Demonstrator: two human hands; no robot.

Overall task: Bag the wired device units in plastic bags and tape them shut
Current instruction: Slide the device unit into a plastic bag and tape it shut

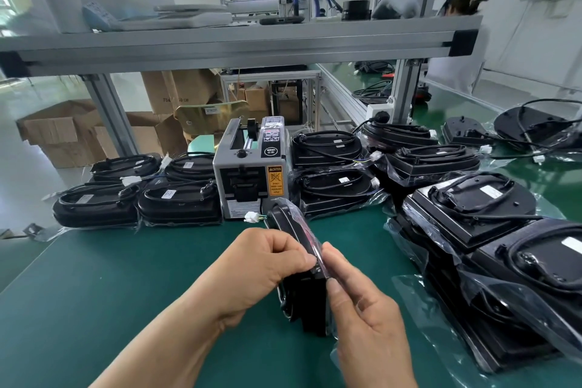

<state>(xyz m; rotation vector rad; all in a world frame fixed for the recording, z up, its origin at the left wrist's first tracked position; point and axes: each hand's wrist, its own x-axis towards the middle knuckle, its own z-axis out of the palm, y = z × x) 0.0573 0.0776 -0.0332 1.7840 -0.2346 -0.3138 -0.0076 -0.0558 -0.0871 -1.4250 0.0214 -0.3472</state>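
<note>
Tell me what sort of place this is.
Probably a factory packing station: rows of bagged device units on a green workbench, an automatic tape dispenser, and cardboard cartons behind.

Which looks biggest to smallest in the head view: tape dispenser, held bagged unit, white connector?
Largest, about alike: tape dispenser and held bagged unit, which is nearer and edge-on, so unranked.
Smallest: white connector.

"CAUTION" — tape dispenser (pixel 250 170) (orange label (pixel 275 181)).

Your left hand (pixel 264 264): curled, gripping the bagged unit (pixel 285 222). Your right hand (pixel 362 309): thumb and forefinger apparently pinching its edge.
</note>
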